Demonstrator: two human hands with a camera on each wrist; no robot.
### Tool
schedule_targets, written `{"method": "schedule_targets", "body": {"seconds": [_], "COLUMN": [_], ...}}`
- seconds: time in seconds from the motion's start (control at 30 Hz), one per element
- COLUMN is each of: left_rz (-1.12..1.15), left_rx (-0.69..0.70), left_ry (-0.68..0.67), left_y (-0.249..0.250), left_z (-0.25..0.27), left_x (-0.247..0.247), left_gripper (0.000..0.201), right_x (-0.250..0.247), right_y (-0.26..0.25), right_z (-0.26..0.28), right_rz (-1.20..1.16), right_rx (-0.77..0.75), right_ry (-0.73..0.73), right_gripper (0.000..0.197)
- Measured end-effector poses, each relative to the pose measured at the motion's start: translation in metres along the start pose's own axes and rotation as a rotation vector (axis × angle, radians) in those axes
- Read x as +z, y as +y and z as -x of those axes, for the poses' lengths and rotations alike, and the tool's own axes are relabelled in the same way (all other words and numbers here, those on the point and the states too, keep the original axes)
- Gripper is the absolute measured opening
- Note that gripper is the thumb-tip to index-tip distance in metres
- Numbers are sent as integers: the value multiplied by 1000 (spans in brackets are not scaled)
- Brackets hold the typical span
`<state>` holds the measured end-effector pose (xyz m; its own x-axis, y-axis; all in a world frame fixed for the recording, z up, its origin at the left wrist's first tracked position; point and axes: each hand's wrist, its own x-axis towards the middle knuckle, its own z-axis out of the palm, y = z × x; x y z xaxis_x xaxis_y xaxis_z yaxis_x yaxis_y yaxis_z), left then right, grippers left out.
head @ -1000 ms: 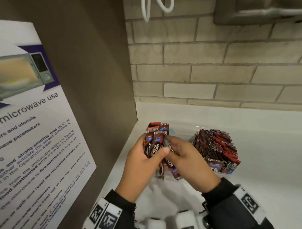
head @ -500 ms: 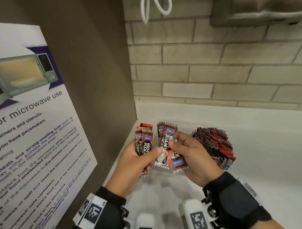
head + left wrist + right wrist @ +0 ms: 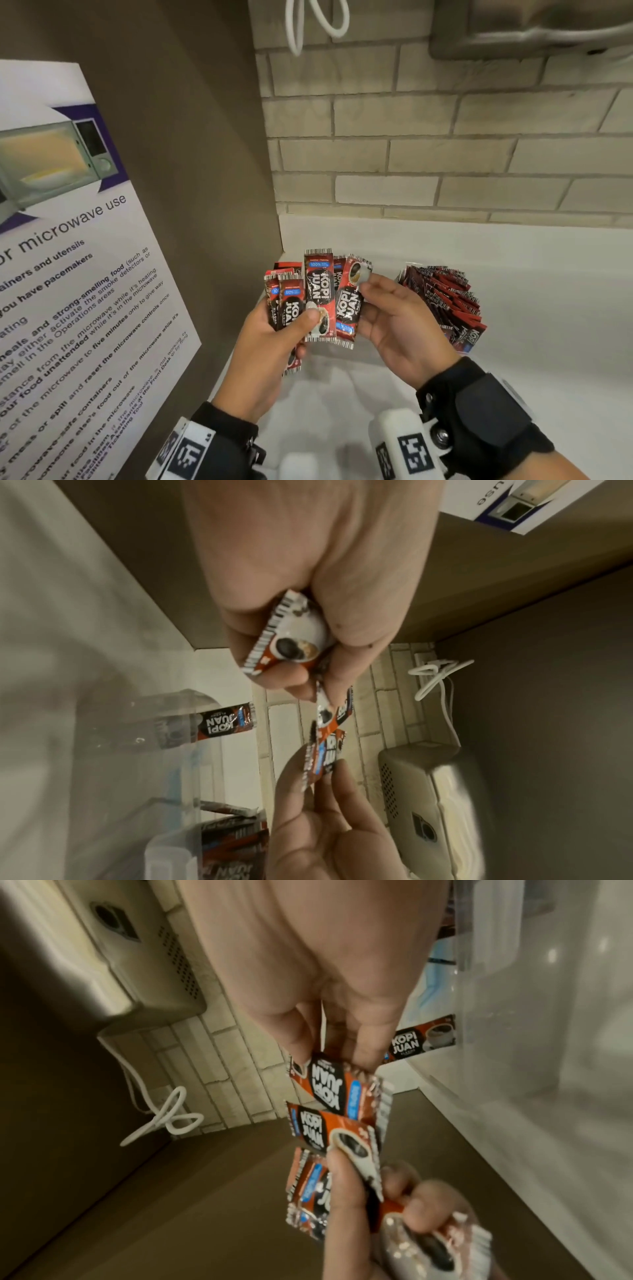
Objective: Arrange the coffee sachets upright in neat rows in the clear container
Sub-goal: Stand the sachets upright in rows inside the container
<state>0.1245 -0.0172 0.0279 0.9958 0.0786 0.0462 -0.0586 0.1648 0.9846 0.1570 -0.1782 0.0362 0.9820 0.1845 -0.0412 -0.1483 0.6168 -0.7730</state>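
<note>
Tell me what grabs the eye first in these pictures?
The fan of red-and-black Kopi Juan sachets at centre, held above the white counter: the left hand grips several, the right hand pinches another by its top. Right of them, a packed row of sachets stands in the clear container.

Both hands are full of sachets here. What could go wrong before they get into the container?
The sachet in the right hand is upside down, cup end up, unlike the left hand's bundle; merged so, the row would look mixed. The left thumb alone pins a fanned sachet, which may slip. The filled row in the clear container leans, so insertion could topple it.
</note>
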Motion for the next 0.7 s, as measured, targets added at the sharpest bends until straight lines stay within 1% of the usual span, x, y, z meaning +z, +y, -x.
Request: {"method": "schedule_targets", "body": {"seconds": [0.07,0.1,0.17,0.27,0.37,0.43,0.57,0.6,0.7], "left_rz": [-7,-8,-10,15,37,46,17,10,-10], "left_rx": [-9,-13,-25,-46,-55,-45,-28,-29,-34], "left_ry": [2,1,-2,16,30,49,75,75,71], "left_y": [-1,-3,-6,-9,-9,-8,-7,-6,-5], "left_z": [1,1,2,1,-1,-3,-5,-4,-4], "left_x": [-1,0,2,4,4,4,1,0,-3], "left_gripper": [26,22,18,17,15,13,16,17,19], "right_x": [3,4,6,5,3,2,-3,-3,-2], "right_y": [-2,-2,-3,-1,0,0,-4,-7,-15], "right_z": [2,2,3,1,0,1,-1,-1,-2], "right_rz": [34,39,21,-33,-57,-14,179,211,251], "right_rx": [-10,-16,-31,-43,-43,-24,-11,-28,-81], "right_ry": [-6,-18,-16,46,82,75,63,79,102], "right_gripper": [13,12,17,21,30,25,13,13,21]}}
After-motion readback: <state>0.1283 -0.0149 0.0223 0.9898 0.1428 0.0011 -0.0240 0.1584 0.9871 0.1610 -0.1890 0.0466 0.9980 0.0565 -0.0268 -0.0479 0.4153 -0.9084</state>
